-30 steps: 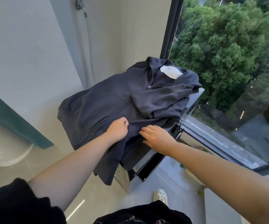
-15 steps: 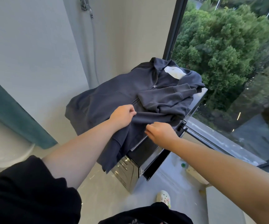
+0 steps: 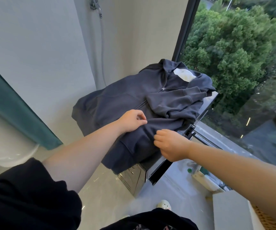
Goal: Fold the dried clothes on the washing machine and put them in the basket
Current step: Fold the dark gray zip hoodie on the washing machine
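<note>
Nearest me, the right hand (image 3: 170, 145) and the left hand (image 3: 131, 121) each pinch the hanging near side of the dark grey zip jacket (image 3: 117, 100). It is soft, thick fleece, one sleeve already crossed over its chest, spread on the glossy washing machine (image 3: 207, 105). Folding that side in looks next.

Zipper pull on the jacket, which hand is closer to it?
Left. The left hand pinches the jacket below the zipper pull; the right hand grips the fabric farther down, at the near edge of the washing machine.
</note>
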A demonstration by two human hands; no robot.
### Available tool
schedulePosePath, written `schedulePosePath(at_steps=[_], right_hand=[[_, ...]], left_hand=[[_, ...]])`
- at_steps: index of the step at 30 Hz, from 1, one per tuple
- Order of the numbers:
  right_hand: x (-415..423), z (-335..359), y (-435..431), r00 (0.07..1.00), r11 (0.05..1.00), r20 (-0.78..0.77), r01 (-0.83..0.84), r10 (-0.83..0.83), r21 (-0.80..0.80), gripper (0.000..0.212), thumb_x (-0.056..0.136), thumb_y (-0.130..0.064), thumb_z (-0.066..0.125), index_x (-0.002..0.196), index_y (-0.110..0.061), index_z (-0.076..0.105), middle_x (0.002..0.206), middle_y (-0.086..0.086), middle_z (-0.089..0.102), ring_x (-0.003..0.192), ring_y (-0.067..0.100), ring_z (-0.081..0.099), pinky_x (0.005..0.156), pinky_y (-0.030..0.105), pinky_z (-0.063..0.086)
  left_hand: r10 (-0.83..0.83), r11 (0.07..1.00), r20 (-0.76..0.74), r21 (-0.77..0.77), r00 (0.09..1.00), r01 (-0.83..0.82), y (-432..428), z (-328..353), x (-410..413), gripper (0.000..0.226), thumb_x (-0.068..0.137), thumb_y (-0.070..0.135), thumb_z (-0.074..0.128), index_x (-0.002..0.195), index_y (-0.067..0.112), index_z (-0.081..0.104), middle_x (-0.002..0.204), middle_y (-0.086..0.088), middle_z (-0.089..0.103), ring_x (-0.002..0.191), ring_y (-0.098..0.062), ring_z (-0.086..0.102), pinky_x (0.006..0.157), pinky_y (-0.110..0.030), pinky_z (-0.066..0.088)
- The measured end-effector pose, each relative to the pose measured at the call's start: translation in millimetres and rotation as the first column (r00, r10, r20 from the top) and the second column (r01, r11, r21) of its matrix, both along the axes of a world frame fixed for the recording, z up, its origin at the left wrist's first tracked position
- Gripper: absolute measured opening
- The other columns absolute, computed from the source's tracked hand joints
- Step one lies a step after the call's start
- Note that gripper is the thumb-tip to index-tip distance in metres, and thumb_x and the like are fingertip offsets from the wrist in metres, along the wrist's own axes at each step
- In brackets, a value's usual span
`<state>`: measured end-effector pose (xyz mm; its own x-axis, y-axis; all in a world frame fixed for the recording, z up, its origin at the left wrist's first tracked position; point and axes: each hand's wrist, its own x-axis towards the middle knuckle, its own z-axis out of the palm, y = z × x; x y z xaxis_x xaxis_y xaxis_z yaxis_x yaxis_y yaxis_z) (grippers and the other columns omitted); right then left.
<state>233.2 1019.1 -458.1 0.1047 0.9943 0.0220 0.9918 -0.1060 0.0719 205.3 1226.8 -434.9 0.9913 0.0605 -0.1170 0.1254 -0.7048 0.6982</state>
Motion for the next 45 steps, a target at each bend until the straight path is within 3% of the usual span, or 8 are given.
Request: schedulePosePath(at_steps=[7, 13, 20, 27, 32, 37, 40, 45], right_hand=[[-8, -12, -35, 0.999, 0.998, -0.039, -0.018, 0.016, -0.058, 0.014, 0.070, -0.019, 0.049, 0.059, -0.012, 0.050, 0.055, 0.002, 0.048, 0.054, 0.024, 0.045, 0.048, 0.028, 0.040], [-2, -19, -26, 0.969, 0.964, 0.039, 0.245, -0.242, -0.105, 0.022, 0.077, -0.033, 0.055, 0.087, -0.015, 0.062, 0.085, 0.001, 0.059, 0.081, 0.023, 0.057, 0.072, 0.033, 0.050], [-3, -10, -16, 0.933, 0.844, 0.088, 0.355, -0.350, -0.402, 0.015, 0.080, -0.005, 0.051, 0.090, -0.008, 0.061, 0.091, 0.010, 0.061, 0.090, 0.030, 0.053, 0.075, 0.036, 0.042], [6, -17, -10, 0.913, 0.881, 0.153, 0.406, -0.379, -0.242, 0.038, 0.051, -0.008, 0.075, 0.084, -0.013, 0.057, 0.083, 0.006, 0.056, 0.077, 0.027, 0.055, 0.063, 0.033, 0.041], [9, -8, 4, 0.882, 0.793, 0.142, 0.467, -0.449, -0.392, 0.017, 0.082, -0.008, 0.053, 0.097, -0.012, 0.059, 0.103, 0.008, 0.061, 0.100, 0.029, 0.055, 0.083, 0.033, 0.039], [17, -4, -15, 0.865, 0.808, 0.028, 0.478, -0.500, -0.343, 0.019, 0.074, -0.004, 0.053, 0.060, -0.014, 0.044, 0.063, 0.005, 0.049, 0.070, 0.030, 0.051, 0.066, 0.032, 0.041], [30, -13, -29, 0.845, 0.842, 0.059, 0.534, -0.531, -0.077, 0.014, 0.073, -0.007, 0.050, 0.084, -0.008, 0.060, 0.083, 0.012, 0.057, 0.081, 0.033, 0.056, 0.066, 0.038, 0.042], [37, -7, -25, 0.760, 0.716, 0.129, 0.645, -0.636, -0.268, 0.024, 0.093, -0.022, 0.042, 0.102, -0.009, 0.059, 0.109, 0.007, 0.057, 0.106, 0.026, 0.051, 0.073, 0.032, 0.035]], left_hand=[[-0.170, 0.972, -0.192, 0.132, 0.967, 0.197, 6, -11, -28, 0.011, 0.090, 0.016, 0.058, 0.098, 0.014, 0.066, 0.069, 0.012, 0.055, 0.059, -0.007, 0.055, 0.061, -0.021, 0.039], [-0.233, 0.914, -0.335, 0.246, 0.913, 0.323, 12, -16, -38, 0.018, 0.093, 0.023, 0.056, 0.104, 0.014, 0.066, 0.092, 0.004, 0.061, 0.080, -0.011, 0.056, 0.074, -0.022, 0.040], [-0.209, 0.863, -0.372, 0.365, 0.904, 0.350, -2, -24, -31, 0.019, 0.093, 0.026, 0.052, 0.105, 0.019, 0.065, 0.113, 0.000, 0.062, 0.103, -0.020, 0.057, 0.088, -0.032, 0.047], [-0.176, 0.821, -0.451, 0.423, 0.875, 0.383, -9, -24, -25, 0.015, 0.094, 0.033, 0.048, 0.093, 0.021, 0.057, 0.104, -0.002, 0.063, 0.087, -0.027, 0.066, 0.078, -0.036, 0.054], [-0.132, 0.804, -0.449, 0.473, 0.884, 0.360, -13, -24, -24, 0.023, 0.095, 0.033, 0.047, 0.100, 0.017, 0.063, 0.103, -0.004, 0.064, 0.089, -0.028, 0.065, 0.077, -0.033, 0.052], [-0.106, 0.795, -0.333, 0.537, 0.937, 0.281, -17, -29, -27, 0.021, 0.095, 0.025, 0.045, 0.104, 0.017, 0.062, 0.111, -0.004, 0.061, 0.100, -0.028, 0.057, 0.073, -0.031, 0.043], [-0.110, 0.802, -0.181, 0.565, 0.977, 0.195, -17, -32, -25, 0.025, 0.096, 0.023, 0.042, 0.116, 0.017, 0.056, 0.121, -0.005, 0.052, 0.109, -0.025, 0.049, 0.078, -0.035, 0.043], [-0.201, 0.757, -0.242, 0.577, 0.949, 0.308, -23, -33, -14, 0.039, 0.097, 0.031, 0.043, 0.134, 0.018, 0.046, 0.131, -0.005, 0.045, 0.121, -0.024, 0.042, 0.095, -0.039, 0.044]])
